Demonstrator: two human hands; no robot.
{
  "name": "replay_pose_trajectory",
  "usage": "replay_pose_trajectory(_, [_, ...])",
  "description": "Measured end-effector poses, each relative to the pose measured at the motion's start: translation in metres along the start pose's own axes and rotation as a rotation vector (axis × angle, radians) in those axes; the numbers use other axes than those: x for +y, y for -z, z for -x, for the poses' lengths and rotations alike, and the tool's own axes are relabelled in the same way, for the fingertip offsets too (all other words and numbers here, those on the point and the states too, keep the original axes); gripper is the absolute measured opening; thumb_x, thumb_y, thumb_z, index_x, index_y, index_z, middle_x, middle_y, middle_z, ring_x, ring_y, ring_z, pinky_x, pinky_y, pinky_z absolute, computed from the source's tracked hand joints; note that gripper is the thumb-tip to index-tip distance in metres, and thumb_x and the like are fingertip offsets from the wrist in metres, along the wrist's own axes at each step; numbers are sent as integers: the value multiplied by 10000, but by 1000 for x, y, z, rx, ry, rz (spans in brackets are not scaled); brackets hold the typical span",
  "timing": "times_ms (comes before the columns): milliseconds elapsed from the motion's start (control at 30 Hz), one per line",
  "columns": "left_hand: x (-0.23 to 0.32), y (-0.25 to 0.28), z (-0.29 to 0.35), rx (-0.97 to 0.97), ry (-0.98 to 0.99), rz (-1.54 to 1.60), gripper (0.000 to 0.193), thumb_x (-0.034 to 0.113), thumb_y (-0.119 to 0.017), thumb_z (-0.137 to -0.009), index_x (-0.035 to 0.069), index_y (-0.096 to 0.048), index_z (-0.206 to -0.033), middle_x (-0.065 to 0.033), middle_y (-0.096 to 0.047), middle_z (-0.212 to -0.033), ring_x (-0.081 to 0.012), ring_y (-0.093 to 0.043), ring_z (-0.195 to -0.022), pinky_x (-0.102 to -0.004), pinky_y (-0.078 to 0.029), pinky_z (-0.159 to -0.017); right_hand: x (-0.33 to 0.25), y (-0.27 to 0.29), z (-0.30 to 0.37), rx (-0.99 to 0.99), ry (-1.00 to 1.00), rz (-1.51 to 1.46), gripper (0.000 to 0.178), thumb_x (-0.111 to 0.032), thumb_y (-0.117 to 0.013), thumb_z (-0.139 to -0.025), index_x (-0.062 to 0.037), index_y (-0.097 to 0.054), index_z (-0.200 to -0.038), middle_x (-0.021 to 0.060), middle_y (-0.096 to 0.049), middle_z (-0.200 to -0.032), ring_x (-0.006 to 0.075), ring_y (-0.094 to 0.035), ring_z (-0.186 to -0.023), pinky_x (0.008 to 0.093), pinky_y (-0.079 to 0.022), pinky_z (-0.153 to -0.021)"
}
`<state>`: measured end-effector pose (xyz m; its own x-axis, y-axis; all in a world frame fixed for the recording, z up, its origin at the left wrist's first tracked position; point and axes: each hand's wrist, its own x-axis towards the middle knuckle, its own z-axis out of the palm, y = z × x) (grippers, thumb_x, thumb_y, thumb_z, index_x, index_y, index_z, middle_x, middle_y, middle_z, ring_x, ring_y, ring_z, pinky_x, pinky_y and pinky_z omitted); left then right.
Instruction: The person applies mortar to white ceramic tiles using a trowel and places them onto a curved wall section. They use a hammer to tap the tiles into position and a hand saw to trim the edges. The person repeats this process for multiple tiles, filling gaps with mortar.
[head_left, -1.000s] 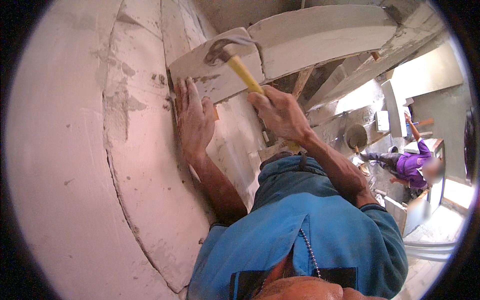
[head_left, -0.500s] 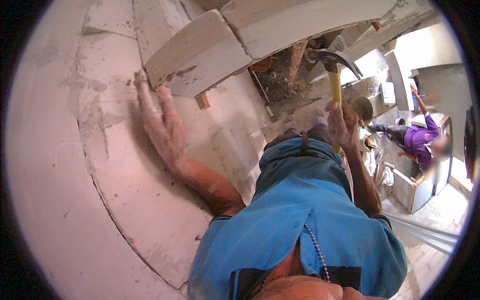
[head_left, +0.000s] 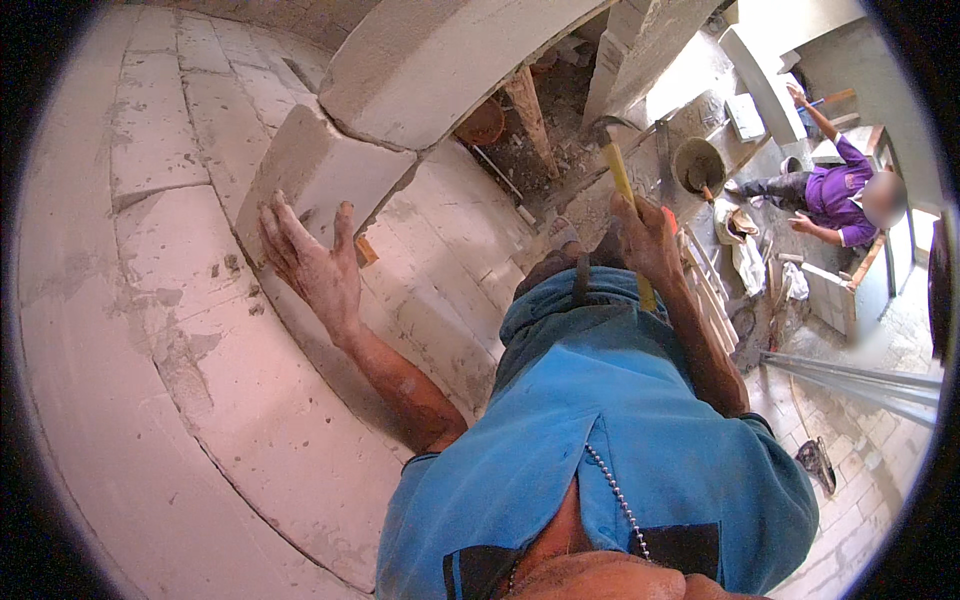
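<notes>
My left hand [head_left: 318, 265] is open, its dusty fingers spread against the lower end of a pale masonry block [head_left: 325, 165]. That block butts against a longer pale block [head_left: 430, 70] along a mortar joint. Just beside my left thumb, a small wooden wedge [head_left: 366, 250] sticks out from under the end block. My right hand [head_left: 648, 240] is closed round the yellow handle of a claw hammer [head_left: 622, 180], held in front of my waist. The hammer's dark head points away from me and touches neither block.
A wall of large pale blocks [head_left: 230, 330] runs along my left. At the right stand a bucket [head_left: 698, 165] and some long metal profiles [head_left: 860, 385]. A person in a purple shirt [head_left: 835, 195] is farther right, one arm raised. A wooden post [head_left: 530, 120] rises beyond the hammer.
My left hand has shifted from the block's edge onto its end, fingers more spread. The hammer has moved left and away from the long block. The whole view has turned somewhat.
</notes>
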<state>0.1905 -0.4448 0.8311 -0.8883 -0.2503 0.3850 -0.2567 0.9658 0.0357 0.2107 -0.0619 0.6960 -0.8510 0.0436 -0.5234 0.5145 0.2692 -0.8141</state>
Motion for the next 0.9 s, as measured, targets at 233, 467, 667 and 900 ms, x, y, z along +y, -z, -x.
replay_pose_trajectory(233, [-4, -39, 4, 256, 42, -236, 995, 735, -653, -784, 125, -341, -1506, -195, -369, -1490, -407, -329, -1392, -593, -222, -1140, 26, 21, 1, -51, 114, 285, 440, -437, -536, -993, -15, -642, -1061, 169, -664, -801, 319, -653, -705, 424, -499, -674])
replay_pose_trajectory(467, [-19, 2, -15, -28, 19, -200, 953, 742, -625, -795, 153, -390, -1507, -232, -425, -1482, -418, -360, -1372, -618, -256, -1106, 0, -17, -12, -561, 682, 721, 380, -421, -590, -963, -70, -653, -1093, 166, -695, -867, 372, -690, -788, 490, -535, -696])
replay_pose_trajectory(667, [-40, 2, -25, -21, -95, -145, 832, 732, -585, -828, 250, -431, -1488, -178, -349, -1556, -349, -271, -1472, -629, -236, -1146, -50, -83, -37, -738, 1075, 888, 404, -483, -572, -955, -102, -644, -1067, 120, -686, -826, 339, -704, -770, 491, -562, -661])
replay_pose_trajectory(900, [-43, 0, -17, 15, -75, -94, 818, 669, -650, -827, 258, -429, -1498, -207, -380, -1529, -384, -326, -1434, -588, -240, -1148, -99, -117, -75, -681, 1209, 954, 403, -444, -573, -963, -107, -634, -1176, 103, -698, -893, 319, -703, -762, 464, -562, -632])
